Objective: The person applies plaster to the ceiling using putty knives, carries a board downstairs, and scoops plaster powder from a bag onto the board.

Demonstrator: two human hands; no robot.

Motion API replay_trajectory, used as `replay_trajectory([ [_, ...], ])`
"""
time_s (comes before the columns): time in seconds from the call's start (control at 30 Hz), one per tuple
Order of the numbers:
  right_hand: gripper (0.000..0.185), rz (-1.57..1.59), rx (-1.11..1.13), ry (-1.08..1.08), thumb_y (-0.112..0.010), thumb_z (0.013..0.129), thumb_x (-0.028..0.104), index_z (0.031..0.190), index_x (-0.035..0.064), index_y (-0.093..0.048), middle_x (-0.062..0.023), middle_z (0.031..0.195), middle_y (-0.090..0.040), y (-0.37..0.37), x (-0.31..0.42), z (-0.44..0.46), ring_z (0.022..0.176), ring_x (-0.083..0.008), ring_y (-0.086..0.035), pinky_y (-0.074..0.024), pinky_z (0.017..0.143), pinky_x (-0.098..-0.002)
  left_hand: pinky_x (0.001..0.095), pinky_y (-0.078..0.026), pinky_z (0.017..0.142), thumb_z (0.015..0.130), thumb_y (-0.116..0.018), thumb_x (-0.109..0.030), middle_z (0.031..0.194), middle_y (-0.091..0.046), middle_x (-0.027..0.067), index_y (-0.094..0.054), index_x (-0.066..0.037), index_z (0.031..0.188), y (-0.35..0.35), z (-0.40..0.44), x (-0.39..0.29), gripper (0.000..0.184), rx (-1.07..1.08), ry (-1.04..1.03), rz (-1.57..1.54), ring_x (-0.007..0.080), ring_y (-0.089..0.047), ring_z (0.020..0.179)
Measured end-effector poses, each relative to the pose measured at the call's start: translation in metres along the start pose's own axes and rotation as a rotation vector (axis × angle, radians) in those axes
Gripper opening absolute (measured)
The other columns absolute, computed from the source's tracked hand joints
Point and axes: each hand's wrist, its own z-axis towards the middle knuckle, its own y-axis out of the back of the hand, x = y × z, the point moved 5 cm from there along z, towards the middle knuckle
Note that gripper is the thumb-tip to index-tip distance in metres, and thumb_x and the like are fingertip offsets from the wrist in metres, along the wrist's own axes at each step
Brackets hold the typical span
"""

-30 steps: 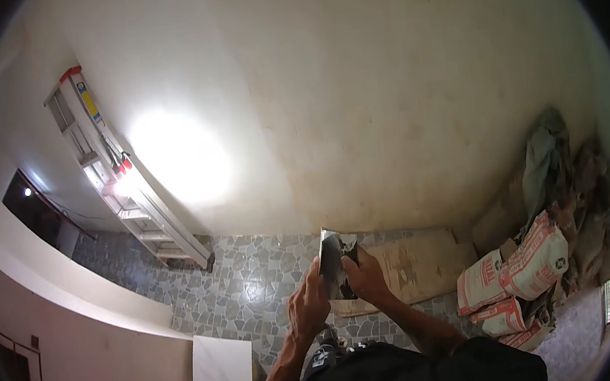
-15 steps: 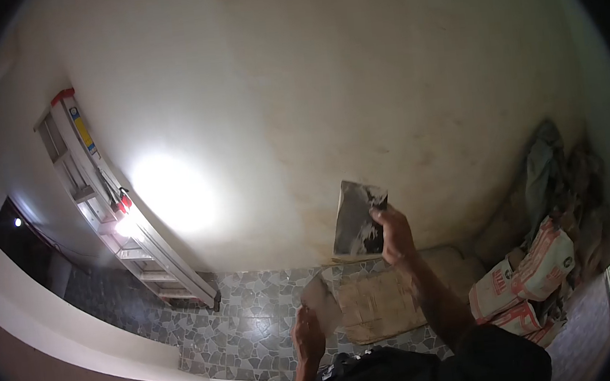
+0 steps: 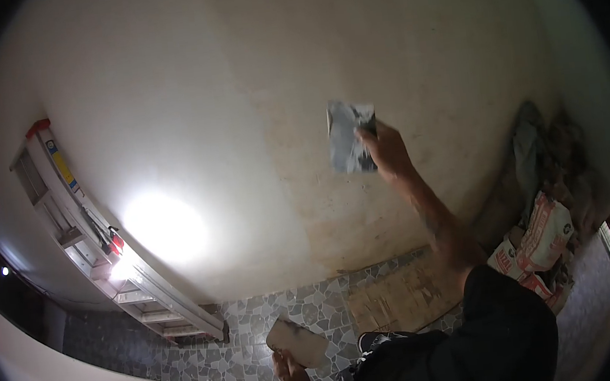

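Observation:
My right hand [image 3: 389, 151] is raised in front of the wall [image 3: 425, 69], closed on a flat, rectangular putty blade [image 3: 346, 139]. The blade is grey and dark, smeared with whitish compound. Whether its edge touches the wall, I cannot tell. Lower down, over the tiled floor, my left hand [image 3: 290, 374] grips a flat beige-grey plate [image 3: 298, 343] by its near edge. A darker smear runs along the plate's far edge. Around the blade the wall has patchy beige and brownish stains.
On the left an aluminium ladder [image 3: 147, 306] leans against the wall, with a bright lamp [image 3: 123, 267] on it. Flattened cardboard [image 3: 403, 296] lies on the tiles [image 3: 252, 328] at the wall's foot. Printed sacks [image 3: 544, 230] and draped cloth [image 3: 528, 139] fill the right corner.
My right hand has moved up the wall with the putty blade. My left hand has dropped lower and left, and its plate now faces up more. The view has shifted too.

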Motion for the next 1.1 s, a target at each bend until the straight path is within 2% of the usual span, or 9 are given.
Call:
replay_trajectory([
  [0.13,0.025,-0.319,-0.255,0.749,-0.055,0.095,0.018,0.107,-0.0011,-0.065,-0.0179,0.087,-0.069,0.006,0.064,0.082,0.074,-0.0276,-0.068,-0.053,0.069,-0.0387,0.0354,-0.052,0.073,0.102,-0.053,-0.017,0.099,-0.062,0.0162,-0.056,0.007,0.113,0.005,0.023,0.008,0.027,-0.012,0.02,0.04,0.0233,-0.062,0.088],
  [0.2,0.03,-0.437,-0.284,0.864,-0.053,0.095,0.023,0.109,-0.0009,-0.064,-0.0201,0.092,-0.07,0.009,0.084,0.147,0.08,-0.0334,-0.07,-0.0535,0.072,-0.0396,0.0348,-0.055,0.071,0.102,-0.052,-0.018,0.103,-0.063,0.0152,-0.054,0.006,0.121,0.0,0.033,-0.006,0.03,-0.001,0.108,-0.097,0.0228,-0.063,0.091],
  [0.27,0.032,-0.536,-0.192,0.666,-0.054,0.097,0.026,0.112,0.0002,-0.064,-0.0164,0.083,-0.068,0.013,0.098,0.204,0.073,-0.0227,-0.067,-0.052,0.069,-0.0369,0.0342,-0.057,0.069,0.102,-0.052,-0.02,0.106,-0.063,0.0141,-0.051,0.004,0.128,-0.003,0.054,-0.011,0.035,0.024,0.134,-0.168,0.0222,-0.065,0.091],
  [0.47,0.034,-0.657,-0.351,0.536,-0.05,0.097,0.027,0.117,0.0039,-0.064,-0.0108,0.079,-0.067,0.01,0.111,0.28,0.069,-0.0196,-0.065,-0.0509,0.065,-0.038,0.0346,-0.059,0.067,0.101,-0.055,-0.023,0.12,-0.06,0.016,-0.045,0.002,0.141,-0.01,0.147,-0.013,0.048,0.015,0.072,-0.157,0.0231,-0.066,0.092],
  [0.5,0.036,-0.578,-0.315,0.406,-0.048,0.097,0.027,0.12,0.0038,-0.063,-0.0112,0.077,-0.066,0.006,0.111,0.277,0.068,-0.0206,-0.065,-0.0519,0.066,-0.0392,0.0352,-0.059,0.067,0.101,-0.055,-0.024,0.123,-0.058,0.0171,-0.044,0.001,0.143,-0.008,0.162,-0.014,0.05,0.02,0.09,-0.156,0.0239,-0.066,0.093],
  [0.7,0.033,-0.788,-0.589,0.9,-0.049,0.096,0.019,0.122,0.0035,-0.062,-0.0178,0.097,-0.068,-0.021,0.103,0.321,0.088,-0.0332,-0.067,-0.0538,0.081,-0.0426,0.0386,-0.06,0.07,0.101,-0.054,-0.024,0.123,-0.059,0.0189,-0.044,0.002,0.14,-0.008,0.249,-0.016,0.048,-0.015,0.065,-0.142,0.0282,-0.067,0.097],
  [0.87,0.034,-0.922,-0.698,0.841,-0.056,0.089,0.006,0.123,0.0048,-0.062,-0.0175,0.112,-0.066,-0.044,0.103,0.332,0.104,-0.0361,-0.062,-0.0523,0.09,-0.0451,0.0417,-0.058,0.078,0.098,-0.063,-0.026,0.127,-0.058,0.0193,-0.039,-0.001,0.148,0.003,0.323,0.054,0.061,0.209,0.031,-0.308,0.0289,-0.062,0.109],
  [0.93,0.037,-0.991,-0.731,0.834,-0.058,0.087,0.004,0.125,0.0048,-0.061,-0.0184,0.114,-0.064,-0.051,0.102,0.339,0.104,-0.0377,-0.061,-0.0524,0.089,-0.0465,0.0431,-0.058,0.075,0.098,-0.064,-0.026,0.131,-0.055,0.021,-0.037,0.0,0.149,-0.01,0.315,0.008,0.063,0.199,0.184,-0.14,0.0311,-0.061,0.109],
  [1.1,0.053,-1.173,-0.776,0.834,-0.064,0.079,-0.003,0.13,0.0034,-0.055,-0.0191,0.12,-0.056,-0.097,0.075,0.345,0.112,-0.041,-0.055,-0.0468,0.098,-0.0479,0.0439,-0.058,0.077,0.097,-0.064,-0.026,0.133,-0.053,0.0216,-0.041,0.001,0.146,-0.024,0.358,0.006,0.061,0.338,0.127,-0.297,0.0324,-0.061,0.109],
])
